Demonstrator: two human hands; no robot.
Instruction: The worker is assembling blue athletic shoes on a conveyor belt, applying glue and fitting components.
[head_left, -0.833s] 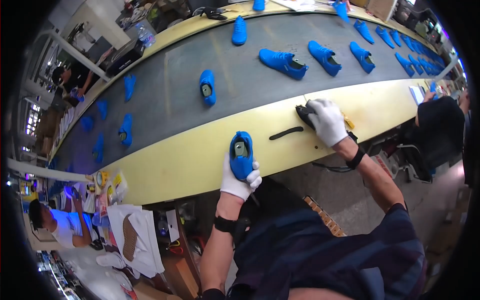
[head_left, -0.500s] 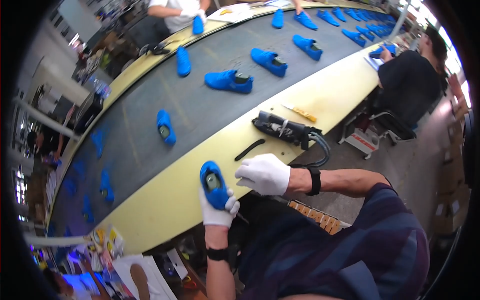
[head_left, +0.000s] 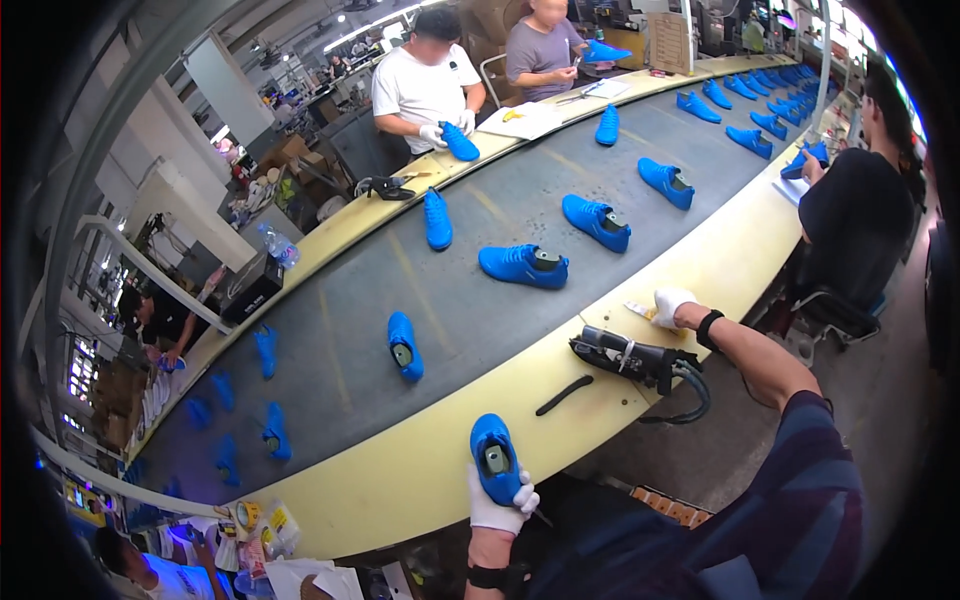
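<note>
My left hand (head_left: 497,510), in a white glove, is wrapped round a blue shoe (head_left: 490,428). Its toe points away from me, and a dark green shoe last (head_left: 496,459) fills its opening. My white-gloved right hand (head_left: 674,308) is closed at the handle end of a yellow-handled knife (head_left: 640,311) on the cream ledge; the fingers partly hide the handle. Near that hand lies a black handheld tool (head_left: 625,355) with hoses, bound with a white tie. A short black strip (head_left: 564,395) rests on the ledge between the tool and my left hand.
A grey conveyor belt (head_left: 370,280) carries several blue shoes beyond the cream ledge (head_left: 400,500). Across it, a person in white (head_left: 420,95) handles a blue shoe. Another person in black (head_left: 865,190) sits at the right. A plastic bottle (head_left: 280,245) stands on the far side.
My right hand has reached away to the right and closed on the yellow-handled knife. My left hand still holds the shoe. The view has tilted up, showing more of the far side.
</note>
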